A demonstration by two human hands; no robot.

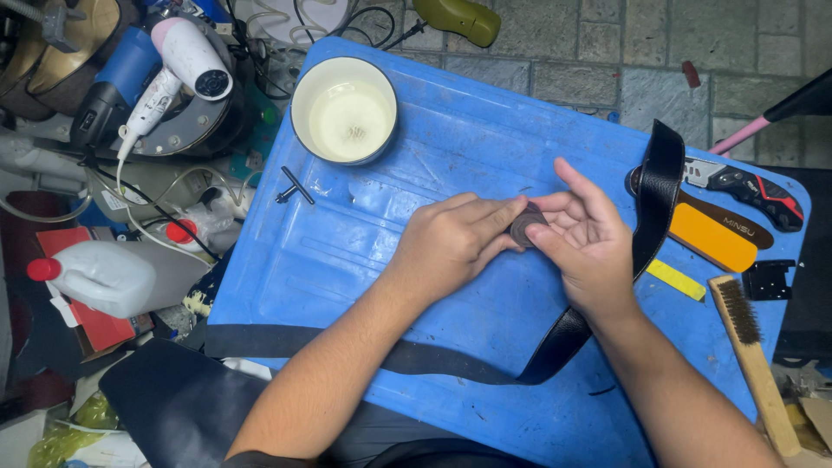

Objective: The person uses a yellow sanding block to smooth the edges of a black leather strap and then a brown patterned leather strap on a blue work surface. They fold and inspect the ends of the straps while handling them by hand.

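Note:
Both of my hands meet over the middle of a blue plastic board (pixel 364 251). My left hand (pixel 451 241) pinches a small round dark disc (pixel 525 225) with thumb and fingers. My right hand (pixel 585 238) cups the same disc from the right, fingers spread. A long black leather belt (pixel 659 186) runs from the upper right, passes under my right wrist and continues along the board's near edge (pixel 433 360).
A white bowl of pale liquid (pixel 344 110) stands at the board's top left, a small black T-shaped key (pixel 295 186) beside it. At right lie a utility knife (pixel 745 186), an orange-and-brown tool (pixel 715 236), a yellow strip (pixel 676 279) and a wire brush (pixel 752 355). A hair dryer (pixel 178 65) and white bottle (pixel 108 277) sit at left.

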